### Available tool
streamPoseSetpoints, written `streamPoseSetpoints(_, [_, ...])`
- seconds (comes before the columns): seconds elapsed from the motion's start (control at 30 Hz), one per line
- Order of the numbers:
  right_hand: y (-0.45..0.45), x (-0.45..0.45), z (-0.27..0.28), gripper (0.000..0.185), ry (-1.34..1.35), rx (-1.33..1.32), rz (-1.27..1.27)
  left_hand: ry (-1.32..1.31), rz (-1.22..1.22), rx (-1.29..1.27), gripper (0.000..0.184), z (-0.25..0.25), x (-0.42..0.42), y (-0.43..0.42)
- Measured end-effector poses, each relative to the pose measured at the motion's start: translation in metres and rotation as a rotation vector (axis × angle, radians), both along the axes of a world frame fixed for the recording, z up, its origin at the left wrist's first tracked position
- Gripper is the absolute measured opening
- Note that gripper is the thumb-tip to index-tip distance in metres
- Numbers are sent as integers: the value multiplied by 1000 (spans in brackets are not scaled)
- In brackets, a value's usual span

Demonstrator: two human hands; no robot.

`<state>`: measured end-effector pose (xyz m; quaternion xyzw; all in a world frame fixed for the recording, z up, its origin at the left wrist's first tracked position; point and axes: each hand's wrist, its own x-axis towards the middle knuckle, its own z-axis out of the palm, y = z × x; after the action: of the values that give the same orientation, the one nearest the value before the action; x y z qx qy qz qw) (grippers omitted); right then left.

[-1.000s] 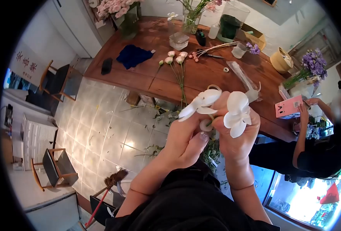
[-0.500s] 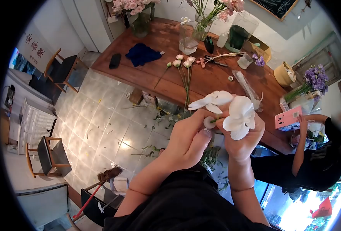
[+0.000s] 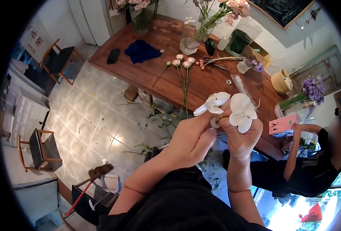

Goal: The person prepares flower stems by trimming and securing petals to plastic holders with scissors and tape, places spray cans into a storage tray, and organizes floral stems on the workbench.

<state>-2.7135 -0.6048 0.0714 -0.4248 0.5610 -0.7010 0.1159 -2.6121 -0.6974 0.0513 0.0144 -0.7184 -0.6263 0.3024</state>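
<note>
My left hand (image 3: 191,140) and my right hand (image 3: 243,140) meet in front of my body, fingers closed. One white orchid bloom (image 3: 243,112) faces up over my right hand, whose thumb and fingers pinch its short green stem. Another white orchid bloom (image 3: 212,103) rests above my left fingers, tilted to the side. Between the hands, my left thumb and fingers grip a small round whitish piece (image 3: 215,123) around the stem; its exact kind is unclear. The lower stem is hidden by my fingers.
The wooden table (image 3: 118,75) bears pale roses (image 3: 184,63), a blue cloth (image 3: 141,52), a tape roll (image 3: 228,82) and glass vases (image 3: 188,45). At right, a person (image 3: 309,165) holds a pink box (image 3: 283,125). Leaf clippings litter the tiled floor (image 3: 97,127); a broom (image 3: 100,171) lies lower left.
My view has shifted slightly. Both hands stay together on the orchids, and the blooms have turned a little. The person at right has leaned, with the pink box still in hand.
</note>
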Motion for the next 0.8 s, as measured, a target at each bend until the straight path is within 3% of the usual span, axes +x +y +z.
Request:
streamPoseSetpoints(0.33, [-6, -19, -5, 23, 138, 7, 82, -27, 10, -36, 26, -2, -8, -11])
streamPoseSetpoints(0.43, [-11, -10, 2, 23, -76, 13, 34, -10, 17, -13, 21, 0, -10, -13])
streamPoseSetpoints(0.53, [-13, -15, 0, 23, -72, -10, 59, -19, 6, -41, 20, -4, -13, -15])
streamPoseSetpoints(0.63, [-7, -26, -5, 23, 10, 31, 134, -56, -29, 53, 18, -1, -14, -14])
streamPoseSetpoints(0.8, [-7, -36, -12, 21, 68, 19, 174, 55, 13, -9, 18, -14, -22, -9])
